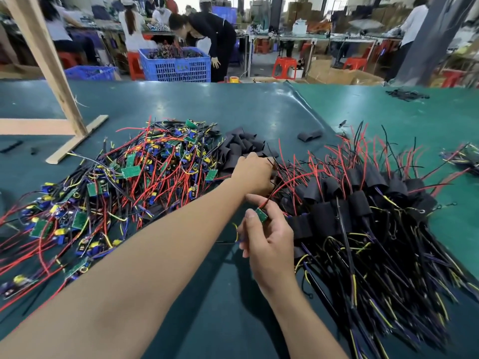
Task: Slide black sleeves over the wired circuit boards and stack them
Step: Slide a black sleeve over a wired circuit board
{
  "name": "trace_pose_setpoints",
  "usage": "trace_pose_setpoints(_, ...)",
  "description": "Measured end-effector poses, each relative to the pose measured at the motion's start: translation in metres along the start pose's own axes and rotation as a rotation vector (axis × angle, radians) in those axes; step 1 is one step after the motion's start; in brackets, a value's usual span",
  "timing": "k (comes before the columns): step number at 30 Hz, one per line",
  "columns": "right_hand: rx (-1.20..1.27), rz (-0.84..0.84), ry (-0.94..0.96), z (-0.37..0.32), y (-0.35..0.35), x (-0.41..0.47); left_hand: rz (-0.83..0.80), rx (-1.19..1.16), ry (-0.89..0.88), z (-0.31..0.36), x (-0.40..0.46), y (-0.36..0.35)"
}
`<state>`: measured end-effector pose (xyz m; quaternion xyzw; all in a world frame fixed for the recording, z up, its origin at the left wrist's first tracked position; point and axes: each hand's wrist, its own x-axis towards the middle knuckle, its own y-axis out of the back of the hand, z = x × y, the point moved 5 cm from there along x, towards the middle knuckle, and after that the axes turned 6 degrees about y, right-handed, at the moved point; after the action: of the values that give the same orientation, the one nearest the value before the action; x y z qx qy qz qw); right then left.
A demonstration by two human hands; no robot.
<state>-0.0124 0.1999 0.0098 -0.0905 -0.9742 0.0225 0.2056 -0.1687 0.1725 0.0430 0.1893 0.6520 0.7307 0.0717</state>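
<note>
My right hand pinches a small green circuit board with red and black wires running up from it. My left hand reaches across the table to the edge of a heap of loose black sleeves; its fingertips are hidden behind the hand, so I cannot tell whether it holds a sleeve. To the left lies a big pile of bare wired boards with red, yellow and black leads. On the right is the stack of sleeved boards, wires fanned out.
The work surface is a green mat. A wooden frame stands at the left rear. One stray black sleeve lies behind the stack. More wired boards sit at the far right edge. People and blue crates are beyond the table.
</note>
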Motion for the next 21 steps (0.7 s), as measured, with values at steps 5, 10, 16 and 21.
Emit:
trace_pose_setpoints(5, 0.011, 0.031, 0.004, 0.001, 0.002, 0.001, 0.086, -0.366, 0.145, -0.019, -0.001, 0.009)
trace_pose_setpoints(10, 0.094, 0.054, -0.006, -0.005, 0.002, 0.001, 0.199, -0.933, 0.317, -0.044, -0.013, 0.012)
trace_pose_setpoints(16, 0.202, 0.086, -0.002, -0.013, 0.003, 0.002, 0.452, -1.385, 0.474, -0.076, -0.042, 0.027)
trace_pose_setpoints(21, 0.221, 0.159, 0.010, -0.015, 0.006, 0.002, 0.635, -1.523, 0.393, -0.093, -0.095, 0.060)
